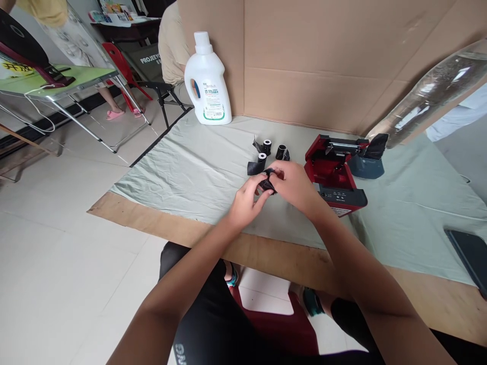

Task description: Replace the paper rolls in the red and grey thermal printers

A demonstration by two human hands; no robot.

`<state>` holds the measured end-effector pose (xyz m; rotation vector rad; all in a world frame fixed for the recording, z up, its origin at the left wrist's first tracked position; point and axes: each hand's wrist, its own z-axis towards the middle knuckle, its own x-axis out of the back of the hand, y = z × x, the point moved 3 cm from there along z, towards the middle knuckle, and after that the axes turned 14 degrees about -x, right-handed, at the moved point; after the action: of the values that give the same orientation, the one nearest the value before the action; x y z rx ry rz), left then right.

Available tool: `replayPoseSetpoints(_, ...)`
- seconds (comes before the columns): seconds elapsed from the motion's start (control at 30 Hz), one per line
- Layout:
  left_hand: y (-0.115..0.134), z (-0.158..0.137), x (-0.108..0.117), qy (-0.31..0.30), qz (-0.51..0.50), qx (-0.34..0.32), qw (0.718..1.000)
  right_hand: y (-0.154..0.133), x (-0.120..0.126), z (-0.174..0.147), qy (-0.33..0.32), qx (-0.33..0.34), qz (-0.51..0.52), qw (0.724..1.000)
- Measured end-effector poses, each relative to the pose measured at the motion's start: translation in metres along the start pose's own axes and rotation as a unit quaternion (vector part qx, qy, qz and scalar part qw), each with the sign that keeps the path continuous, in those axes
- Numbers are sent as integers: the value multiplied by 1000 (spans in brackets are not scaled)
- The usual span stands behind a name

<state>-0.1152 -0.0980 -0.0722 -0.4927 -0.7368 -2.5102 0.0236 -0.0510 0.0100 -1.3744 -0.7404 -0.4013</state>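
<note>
A small black thing (268,183) is getting pinched from both sides

I am looking at the table (152,218), and the left grip (245,205) is squeezing the small black thing. The right grip (296,185) is squeezing it too, so both are holding it tight. It is hanging over the gray-green cloth (178,172), just in front of three little black rolls (281,153). A red box (347,178) is standing to the right with its lid (315,148) up. Farther back, a big white bottle (209,83) is standing by the cardboard (323,50). A dark phone (467,256) is lying far right.

The person has bare arms (178,289) and wears black pants (216,319) with pale letters (180,354) on the left leg, and blue-green and black shoes (312,302).
</note>
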Motion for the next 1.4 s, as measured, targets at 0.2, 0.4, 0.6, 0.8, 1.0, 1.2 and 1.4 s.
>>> replayPoseSetpoints(0.2, -1, 2, -1, -67, 0, 9, 998, 4, -3, 1, -4, -40, 62, 997)
replayPoseSetpoints(0.4, -5, -4, 3, -41, 17, 66, 997, 5, -3, 2, -35, -42, 76, 996)
replayPoseSetpoints(0.6, -6, 2, 13, -63, 78, 94, 990, 5, 6, 5, 13, 13, -10, 1000)
replayPoseSetpoints(0.8, -6, 7, 13, -140, 191, 94, 967, -1, -11, -3, 29, 9, -80, 996)
replayPoseSetpoints(1.0, -1, 5, 5, -190, 251, 87, 945, -2, -35, -9, 61, 20, -129, 990)
replayPoseSetpoints(1.2, -2, 7, 4, -195, 258, 123, 938, 19, -19, 11, 122, -5, -137, 983)
replayPoseSetpoints(1.4, -2, 5, -4, -265, 244, 149, 921, 43, -40, 24, 62, -105, -206, 971)
